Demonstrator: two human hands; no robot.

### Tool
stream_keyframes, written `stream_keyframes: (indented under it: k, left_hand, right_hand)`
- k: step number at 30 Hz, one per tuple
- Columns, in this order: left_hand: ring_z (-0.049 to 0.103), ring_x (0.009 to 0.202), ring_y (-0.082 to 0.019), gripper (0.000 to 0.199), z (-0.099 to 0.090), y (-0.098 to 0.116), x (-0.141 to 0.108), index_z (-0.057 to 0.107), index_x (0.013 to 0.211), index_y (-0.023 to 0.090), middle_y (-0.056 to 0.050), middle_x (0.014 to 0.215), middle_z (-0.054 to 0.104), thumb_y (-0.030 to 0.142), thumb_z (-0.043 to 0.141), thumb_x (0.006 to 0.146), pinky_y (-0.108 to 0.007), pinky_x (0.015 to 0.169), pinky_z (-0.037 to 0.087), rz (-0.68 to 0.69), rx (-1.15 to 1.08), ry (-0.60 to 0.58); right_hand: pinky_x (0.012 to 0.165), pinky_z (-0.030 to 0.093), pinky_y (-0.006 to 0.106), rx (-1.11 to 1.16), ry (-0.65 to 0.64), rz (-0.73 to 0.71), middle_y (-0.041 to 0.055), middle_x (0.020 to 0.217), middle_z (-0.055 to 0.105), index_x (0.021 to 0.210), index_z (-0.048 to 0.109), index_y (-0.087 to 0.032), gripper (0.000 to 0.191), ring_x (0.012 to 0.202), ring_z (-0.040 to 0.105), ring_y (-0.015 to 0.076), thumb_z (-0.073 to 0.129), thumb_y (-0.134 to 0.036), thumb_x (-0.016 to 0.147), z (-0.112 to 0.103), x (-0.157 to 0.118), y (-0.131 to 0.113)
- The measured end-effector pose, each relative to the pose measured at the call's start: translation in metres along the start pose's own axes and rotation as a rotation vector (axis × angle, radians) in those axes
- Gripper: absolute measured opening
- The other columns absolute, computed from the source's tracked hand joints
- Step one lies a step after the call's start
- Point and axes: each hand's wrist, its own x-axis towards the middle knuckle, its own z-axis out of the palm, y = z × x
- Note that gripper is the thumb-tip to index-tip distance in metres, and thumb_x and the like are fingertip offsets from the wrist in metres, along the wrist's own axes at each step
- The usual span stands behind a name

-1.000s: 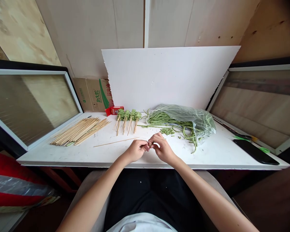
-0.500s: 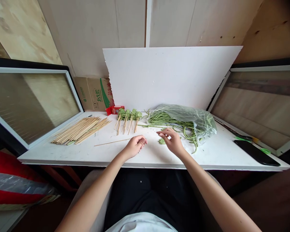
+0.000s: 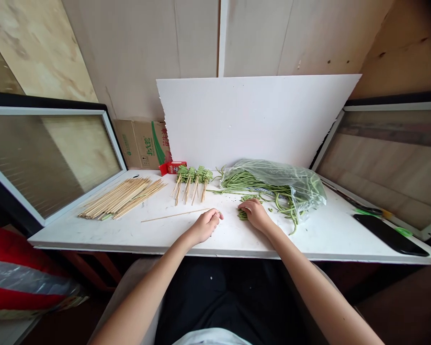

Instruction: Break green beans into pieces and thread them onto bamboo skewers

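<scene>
My left hand [image 3: 207, 225] is closed round a thin wooden skewer [image 3: 172, 215], which points out to the left over the white table. Its fingers are curled near the table's middle. My right hand [image 3: 255, 213] rests on a small pile of cut green bean pieces [image 3: 243, 215], its fingertips bent down and partly hidden. Behind it lies a clear plastic bag [image 3: 273, 173] of long green beans [image 3: 244, 180]. Several skewers threaded with bean pieces [image 3: 194, 173] lie at the back, their bare ends toward me.
A heap of bare skewers [image 3: 118, 199] is on the left of the white table [image 3: 187, 243]. A small red box [image 3: 172, 167] and a cardboard carton [image 3: 140, 143] stand behind. At the right lie a black phone [image 3: 390, 234] and a green-handled tool [image 3: 369, 211].
My right hand has lowered onto the cut bean pieces. My left hand's fingers are curled more tightly, and it has shifted slightly right. The whole view has moved down a little.
</scene>
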Motion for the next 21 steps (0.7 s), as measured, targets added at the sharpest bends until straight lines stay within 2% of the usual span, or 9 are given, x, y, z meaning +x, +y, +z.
stream_keyframes:
  k: [4,8,11,13,15,16,21]
  left_hand:
    - [0.063,0.078,-0.016,0.026,0.0,0.0,0.001,0.057,0.108,0.02,-0.001,0.08,0.064,0.042,0.043,0.106,-0.031,0.078,0.05,0.015,-0.081,0.009]
    - [0.073,0.098,-0.022,0.032,0.001,0.003,0.004,0.054,0.109,0.02,-0.012,0.103,0.076,0.051,0.052,0.103,-0.036,0.087,0.053,0.043,-0.228,0.032]
    - [0.076,0.101,-0.025,0.039,0.002,0.006,0.006,0.052,0.106,0.02,-0.015,0.106,0.078,0.056,0.063,0.098,-0.038,0.089,0.056,0.071,-0.357,0.089]
    - [0.077,0.099,-0.025,0.042,0.001,0.008,0.006,0.051,0.106,0.02,-0.015,0.106,0.079,0.057,0.067,0.095,-0.041,0.092,0.057,0.074,-0.443,0.127]
    - [0.078,0.099,-0.026,0.044,0.0,0.011,0.006,0.051,0.109,0.02,-0.015,0.107,0.079,0.055,0.071,0.093,-0.044,0.095,0.058,0.062,-0.531,0.165]
    - [0.078,0.1,-0.027,0.044,-0.001,0.013,0.006,0.05,0.11,0.02,-0.015,0.109,0.079,0.054,0.072,0.093,-0.045,0.095,0.058,0.056,-0.572,0.181]
    - [0.078,0.103,-0.027,0.045,-0.004,0.02,0.003,0.049,0.111,0.019,-0.015,0.113,0.079,0.049,0.077,0.092,-0.047,0.099,0.057,0.03,-0.682,0.194]
  right_hand:
    - [0.101,0.048,0.043,-0.014,-0.009,-0.042,0.0102,0.107,0.079,0.102,0.081,-0.02,0.041,0.108,0.063,0.0295,0.044,-0.003,0.093,0.0,-0.004,0.005]
    - [0.103,0.048,0.048,0.006,0.082,0.001,0.0119,0.115,0.076,0.111,0.079,-0.021,0.035,0.114,0.063,0.0321,0.049,-0.011,0.096,-0.008,-0.007,-0.004]
    - [0.1,0.052,0.048,0.124,0.09,0.009,0.0116,0.116,0.076,0.114,0.078,-0.024,0.027,0.115,0.064,0.0327,0.053,-0.031,0.103,-0.019,-0.006,-0.028]
    - [0.091,0.056,0.041,0.281,-0.006,-0.012,0.0101,0.117,0.077,0.115,0.077,-0.026,0.03,0.112,0.068,0.0299,0.056,-0.044,0.104,-0.026,-0.007,-0.049]
    - [0.086,0.058,0.038,0.396,-0.113,-0.062,0.009,0.116,0.078,0.116,0.077,-0.026,0.032,0.106,0.071,0.0272,0.068,-0.05,0.097,-0.029,-0.008,-0.071]
    - [0.085,0.058,0.037,0.42,-0.115,-0.089,0.0086,0.112,0.078,0.115,0.077,-0.026,0.034,0.102,0.072,0.0264,0.074,-0.051,0.093,-0.03,-0.01,-0.08]
    - [0.078,0.058,0.036,0.461,0.089,-0.125,0.0079,0.101,0.079,0.107,0.079,-0.026,0.025,0.094,0.071,0.0242,0.078,-0.046,0.092,-0.03,-0.014,-0.106]
